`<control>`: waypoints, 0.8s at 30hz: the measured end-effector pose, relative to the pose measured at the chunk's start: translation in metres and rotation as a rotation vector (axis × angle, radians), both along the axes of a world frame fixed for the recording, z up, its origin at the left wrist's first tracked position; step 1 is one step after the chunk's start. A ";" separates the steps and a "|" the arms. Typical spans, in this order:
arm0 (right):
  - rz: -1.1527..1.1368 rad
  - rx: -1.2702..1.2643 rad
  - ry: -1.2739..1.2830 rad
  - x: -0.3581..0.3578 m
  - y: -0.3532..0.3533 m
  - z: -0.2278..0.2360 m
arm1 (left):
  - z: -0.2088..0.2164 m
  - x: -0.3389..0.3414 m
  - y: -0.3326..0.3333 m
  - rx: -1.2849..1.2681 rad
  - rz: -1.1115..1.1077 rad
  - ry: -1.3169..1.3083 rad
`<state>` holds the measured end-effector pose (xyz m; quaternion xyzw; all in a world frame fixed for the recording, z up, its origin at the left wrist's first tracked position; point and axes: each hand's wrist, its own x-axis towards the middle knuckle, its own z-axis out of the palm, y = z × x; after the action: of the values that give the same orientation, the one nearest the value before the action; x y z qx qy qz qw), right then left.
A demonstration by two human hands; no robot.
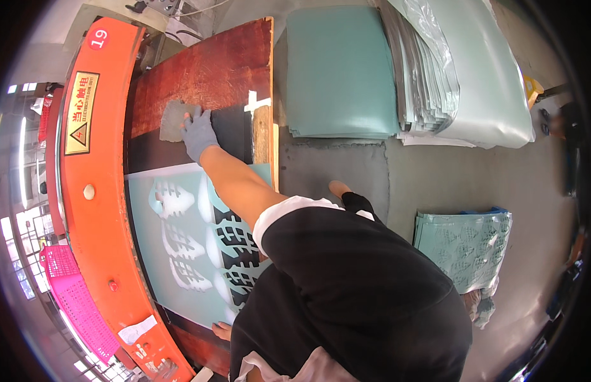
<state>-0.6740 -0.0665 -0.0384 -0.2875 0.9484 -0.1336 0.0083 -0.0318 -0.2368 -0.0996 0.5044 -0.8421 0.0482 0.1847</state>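
Observation:
My right hand (200, 135), in a grey-blue glove, reaches up to the far part of the work table. Its fingers are on the edge of a flat grey piece (173, 121) with a ragged outline; its material is unclear. Below lies a pale green plastic sheet (146, 197) with rows of white leaf-like shapes and dark cut-out patterns. My left hand (223, 330) shows only bare fingertips, resting flat by the sheet's lower edge. The rest of that hand is hidden behind my body.
An orange machine beam (95, 191) runs along the left of the worn red board (200, 70). Tall green sheet stacks (340, 70) stand at the upper right, partly plastic-wrapped (483, 70). A patterned green stack (464, 245) sits right. Pink baskets (79, 302) are beyond the beam.

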 end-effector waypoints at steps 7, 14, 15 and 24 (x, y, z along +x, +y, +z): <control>0.005 -0.044 0.053 0.006 0.005 -0.005 | 0.015 -0.019 0.021 0.007 0.051 0.007; 0.001 -0.063 0.081 0.006 0.004 -0.006 | 0.020 -0.033 0.034 -0.129 0.025 0.046; -0.002 -0.058 0.080 0.006 0.004 -0.006 | 0.018 -0.031 0.032 -0.099 0.046 0.026; 0.078 -0.023 0.143 0.011 0.017 -0.009 | 0.001 -0.015 0.020 -0.062 0.026 0.076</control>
<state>-0.6634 -0.0493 -0.0478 -0.3331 0.9330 -0.1232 -0.0573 -0.0469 -0.2171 -0.0990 0.5107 -0.8261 0.0575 0.2313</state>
